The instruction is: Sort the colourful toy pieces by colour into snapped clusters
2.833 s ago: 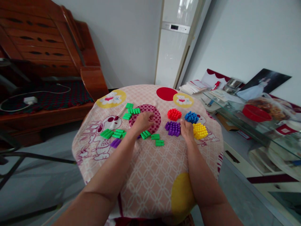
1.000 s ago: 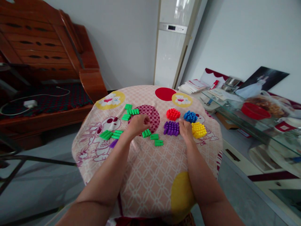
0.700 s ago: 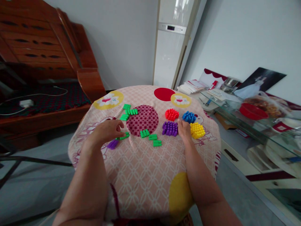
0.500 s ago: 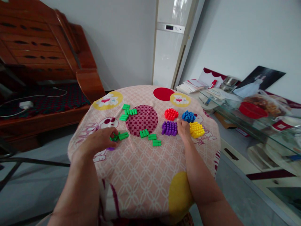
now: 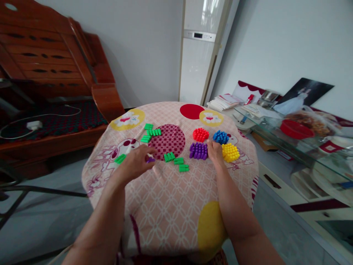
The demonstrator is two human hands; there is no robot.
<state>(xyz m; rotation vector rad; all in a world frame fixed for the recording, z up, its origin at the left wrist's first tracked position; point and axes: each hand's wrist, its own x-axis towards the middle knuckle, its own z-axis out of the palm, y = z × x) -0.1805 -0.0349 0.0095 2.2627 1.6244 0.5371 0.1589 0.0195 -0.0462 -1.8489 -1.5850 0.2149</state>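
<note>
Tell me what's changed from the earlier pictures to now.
Your left hand moved left from the checked circle to the leftmost green pieces, then slightly back right; it now holds a purple piece. Your right hand stayed between the purple pegs and yellow pegs; all peg clusters stayed put.

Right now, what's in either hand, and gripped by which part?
Left hand: small purple plastic piece, apparently pinched; which part is gripped is unclear. Right hand: can't tell if it holds anything.
</note>
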